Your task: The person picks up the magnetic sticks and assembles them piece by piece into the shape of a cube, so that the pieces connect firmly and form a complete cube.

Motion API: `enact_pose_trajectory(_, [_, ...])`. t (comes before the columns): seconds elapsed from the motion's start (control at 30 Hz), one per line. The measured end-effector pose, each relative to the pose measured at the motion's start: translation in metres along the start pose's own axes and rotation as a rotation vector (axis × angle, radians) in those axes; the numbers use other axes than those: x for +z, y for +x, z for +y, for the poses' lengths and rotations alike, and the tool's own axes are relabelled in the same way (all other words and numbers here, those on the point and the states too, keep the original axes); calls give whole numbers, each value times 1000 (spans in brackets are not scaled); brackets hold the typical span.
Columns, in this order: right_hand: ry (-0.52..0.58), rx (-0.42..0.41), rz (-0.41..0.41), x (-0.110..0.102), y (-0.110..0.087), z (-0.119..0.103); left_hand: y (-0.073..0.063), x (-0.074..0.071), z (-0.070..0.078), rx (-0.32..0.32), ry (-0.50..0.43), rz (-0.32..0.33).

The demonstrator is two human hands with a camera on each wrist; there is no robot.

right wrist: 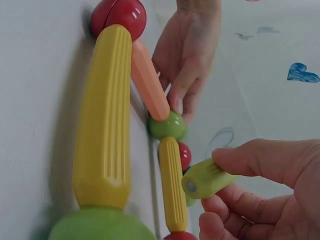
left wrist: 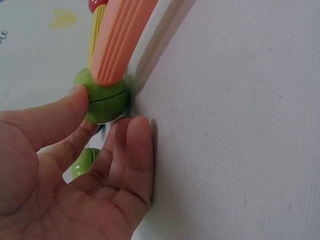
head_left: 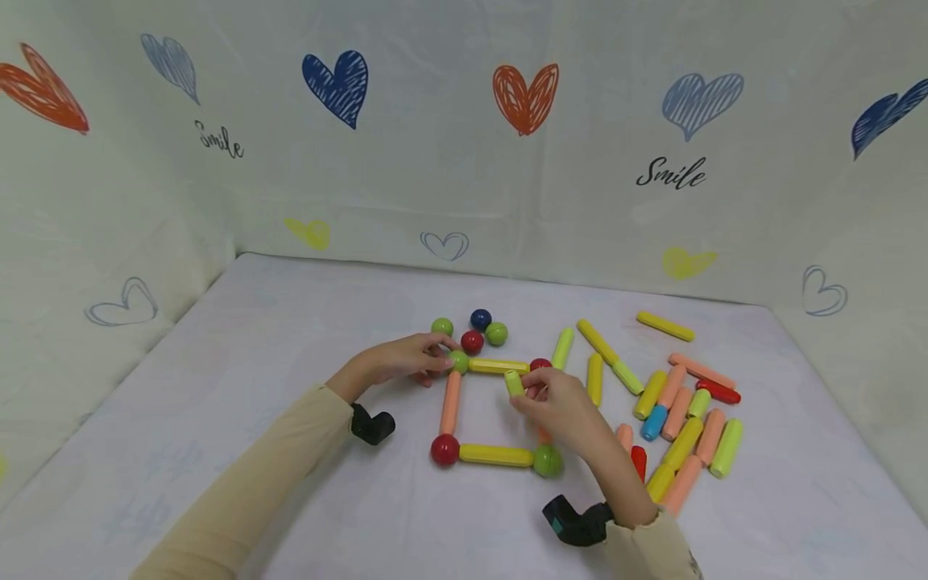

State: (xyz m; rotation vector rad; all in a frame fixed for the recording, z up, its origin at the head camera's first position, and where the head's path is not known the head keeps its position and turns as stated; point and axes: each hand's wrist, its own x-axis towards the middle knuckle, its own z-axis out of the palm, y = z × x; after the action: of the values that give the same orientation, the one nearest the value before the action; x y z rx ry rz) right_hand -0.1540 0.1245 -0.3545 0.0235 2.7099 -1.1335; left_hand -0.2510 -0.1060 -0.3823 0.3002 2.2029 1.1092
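Observation:
A square of sticks and balls lies on the table. It has a yellow stick near me, another yellow stick at the far side and salmon sticks at the sides. Red balls and green balls sit at its corners. My left hand pinches the far-left green ball between thumb and fingers. Above the square's right part, my right hand pinches a short light green stick, its end with a grey metal disc pointing away from the fingers. That hand partly hides the right salmon stick.
Beyond the square, loose balls gather: green, dark blue, red and another green one. To the right lie many loose sticks, including yellow, red and blue. A heart-printed cloth hangs behind the table.

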Motion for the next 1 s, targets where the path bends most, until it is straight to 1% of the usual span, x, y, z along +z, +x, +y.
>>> enact_pose_trajectory(0.2, [-19,-11,-21,17,10,-12,0,0,2,-2,6,-6])
enact_pose_trajectory(0.37, [9,0,-48,28,18,-15,-1,0,3,5,0,-13])
enact_pose_trajectory(0.53, [53,-3,-55,36,23,-14,-1,1,4,11,-10,-22])
enact_pose_trajectory(0.77, [35,-14,-27,43,27,-15,-2,1,3,5,-13,-19])
enact_pose_trajectory(0.9, [54,-5,-38,44,27,-16,-2,0,2,12,-16,-19])
enact_pose_trajectory(1.0, [58,-22,-48,45,27,-17,-2,-1,1,18,-18,-20])
